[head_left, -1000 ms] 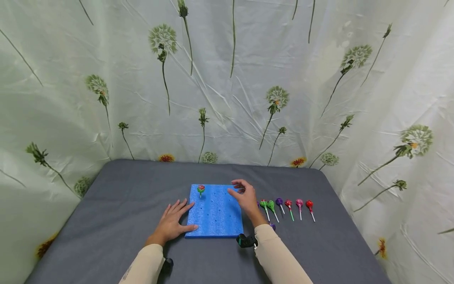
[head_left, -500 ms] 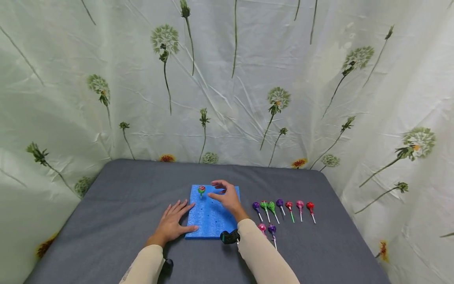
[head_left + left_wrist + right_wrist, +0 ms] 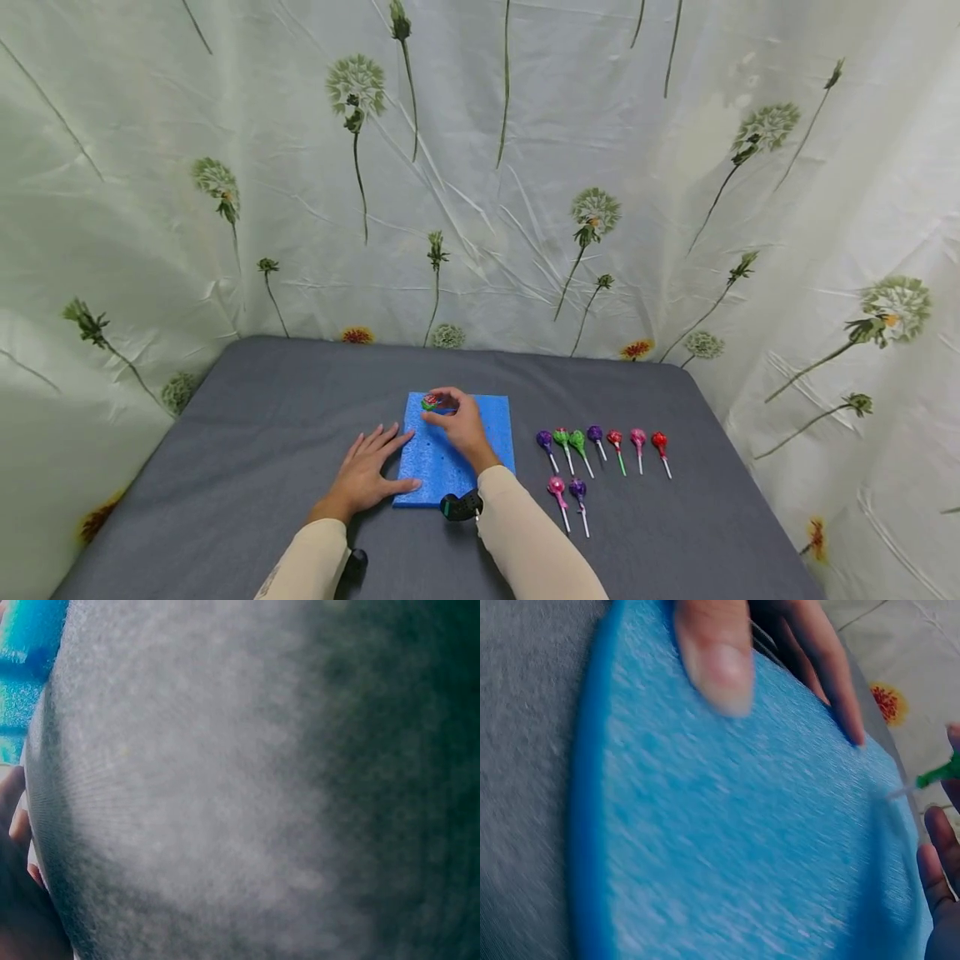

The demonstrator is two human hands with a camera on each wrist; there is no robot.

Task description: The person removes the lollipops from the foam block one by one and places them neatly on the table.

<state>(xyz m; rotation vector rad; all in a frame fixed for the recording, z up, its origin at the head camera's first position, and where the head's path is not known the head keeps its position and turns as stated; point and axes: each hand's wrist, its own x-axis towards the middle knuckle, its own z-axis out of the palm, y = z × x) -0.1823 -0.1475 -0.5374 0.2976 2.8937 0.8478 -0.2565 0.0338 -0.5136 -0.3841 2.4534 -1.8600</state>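
Observation:
A blue foam board (image 3: pixel 442 467) with small holes lies on the grey table. A lollipop (image 3: pixel 429 402) with a red and green wrapper stands in its far left corner, its pale stick down. My left hand (image 3: pixel 365 473) rests at the board's left edge, fingers spread and thumb on the foam. My right hand (image 3: pixel 462 427) is over the board, thumb and fingers apart on either side of the lollipop's head. In the right wrist view, its green wrapper (image 3: pixel 939 774) shows between the fingertips at the right edge; firm contact cannot be made out.
To the right of the board, several wrapped lollipops lie in a row, among them a red lollipop (image 3: pixel 659 442). Nearer are a pink lollipop (image 3: pixel 557 486) and a purple lollipop (image 3: pixel 577 490). A flowered curtain (image 3: pixel 495 208) hangs behind the table.
My right hand has moved left across the board, from its right edge to the standing lollipop. The lollipops its arm covered are now visible. My left hand stays in place.

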